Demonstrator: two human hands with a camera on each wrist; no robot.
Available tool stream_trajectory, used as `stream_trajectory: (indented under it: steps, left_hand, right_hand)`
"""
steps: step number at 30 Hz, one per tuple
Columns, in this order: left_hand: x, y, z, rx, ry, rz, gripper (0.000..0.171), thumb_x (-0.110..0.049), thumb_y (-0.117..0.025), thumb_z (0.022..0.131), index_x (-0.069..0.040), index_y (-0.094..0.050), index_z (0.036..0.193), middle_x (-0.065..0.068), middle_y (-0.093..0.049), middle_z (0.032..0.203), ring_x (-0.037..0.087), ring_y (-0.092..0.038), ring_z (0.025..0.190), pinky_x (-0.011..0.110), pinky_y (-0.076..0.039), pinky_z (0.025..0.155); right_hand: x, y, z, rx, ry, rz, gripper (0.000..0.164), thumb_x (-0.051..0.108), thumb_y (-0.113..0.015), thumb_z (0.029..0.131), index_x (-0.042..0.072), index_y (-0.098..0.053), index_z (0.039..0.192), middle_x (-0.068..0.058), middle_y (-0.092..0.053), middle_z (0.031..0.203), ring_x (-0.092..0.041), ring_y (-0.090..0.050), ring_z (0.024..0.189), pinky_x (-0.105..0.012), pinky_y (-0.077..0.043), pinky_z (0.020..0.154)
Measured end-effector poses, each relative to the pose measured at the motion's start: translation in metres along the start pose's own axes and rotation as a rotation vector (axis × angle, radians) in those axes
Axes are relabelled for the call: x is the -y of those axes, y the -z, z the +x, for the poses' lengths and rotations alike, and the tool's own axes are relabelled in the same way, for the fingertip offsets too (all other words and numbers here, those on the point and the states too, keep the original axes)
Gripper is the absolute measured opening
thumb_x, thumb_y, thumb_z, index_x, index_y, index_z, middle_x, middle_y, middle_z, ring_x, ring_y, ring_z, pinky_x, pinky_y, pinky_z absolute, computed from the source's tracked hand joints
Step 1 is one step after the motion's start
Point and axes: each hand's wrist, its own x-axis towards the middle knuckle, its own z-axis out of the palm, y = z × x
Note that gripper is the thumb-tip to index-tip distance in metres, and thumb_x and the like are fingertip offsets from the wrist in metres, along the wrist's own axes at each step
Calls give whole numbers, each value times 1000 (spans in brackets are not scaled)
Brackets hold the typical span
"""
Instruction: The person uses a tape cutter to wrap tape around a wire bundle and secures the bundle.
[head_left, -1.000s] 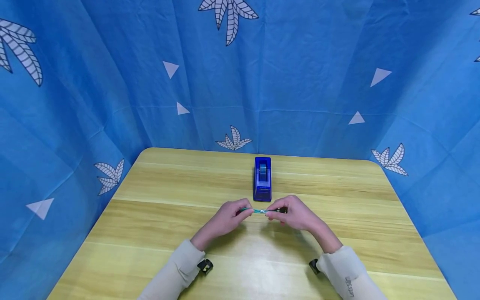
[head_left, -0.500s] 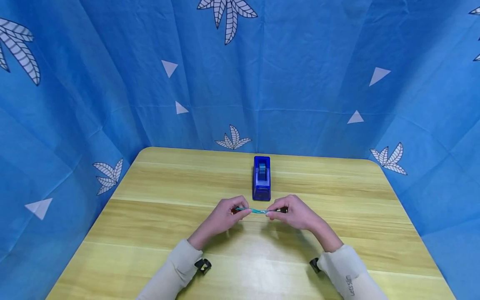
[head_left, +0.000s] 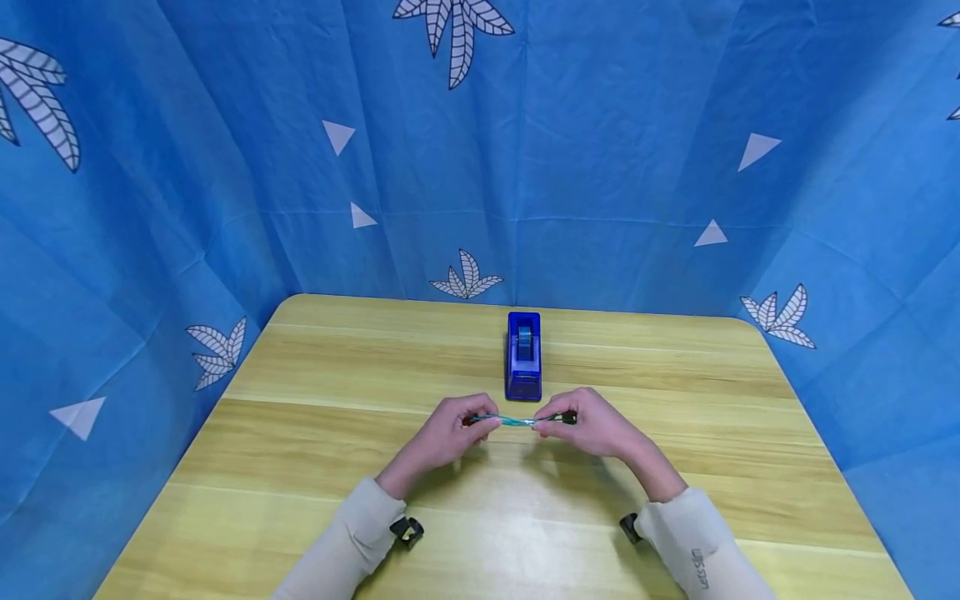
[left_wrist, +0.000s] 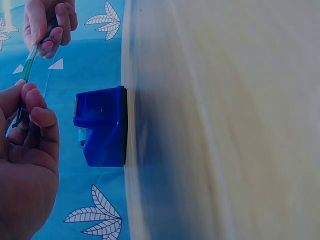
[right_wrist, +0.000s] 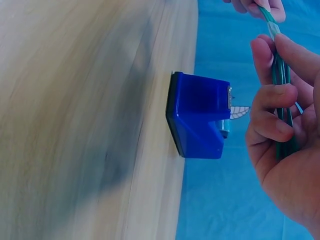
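Note:
Between my hands stretches a bundle of thin green strands (head_left: 514,422), which look like cord or wire. My left hand (head_left: 448,432) pinches its left end between thumb and fingers. My right hand (head_left: 594,423) grips the other end, with the strands running along the palm in the right wrist view. A pale, shiny band like clear tape (right_wrist: 273,30) wraps the bundle close to the right thumb. Both hands are raised above the table. Just beyond them stands a blue tape dispenser (head_left: 523,358) holding a roll of tape. Fingers hide parts of the bundle's ends.
The light wooden table (head_left: 360,358) spreads around and under the hands. A blue curtain (head_left: 615,150) with white leaves and triangles closes off the back and both sides. Dark wrist straps (head_left: 407,531) sit at the sleeve cuffs.
My left hand has shifted slightly left along the bundle, leaving a longer green stretch showing between the hands. My right hand stays nearly in place, and the tape dispenser has not moved.

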Motion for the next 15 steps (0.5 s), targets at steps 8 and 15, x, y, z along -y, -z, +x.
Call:
stream_trajectory:
  steps: [8,15]
  left_hand:
    - [4,3,-1,-7,33,-25,22,-24,-63,105,-3,-69,101,19,-64,76,32,-60,68,21,-46,61]
    - [6,11,-4,-49,81,-83,19,-20,-63,104,-1,-67,102,19,-62,78,37,-60,70,29,-51,61]
  right_hand:
    - [-6,2,-6,-40,-54,40,15,23,-72,99,15,-81,107,-5,-80,99,-12,-68,89,-28,-54,80]
    - [-13,6,-18,-98,-180,232,21,21,-69,101,9,-77,117,-21,-76,97,-9,-52,59,-21,-43,53]
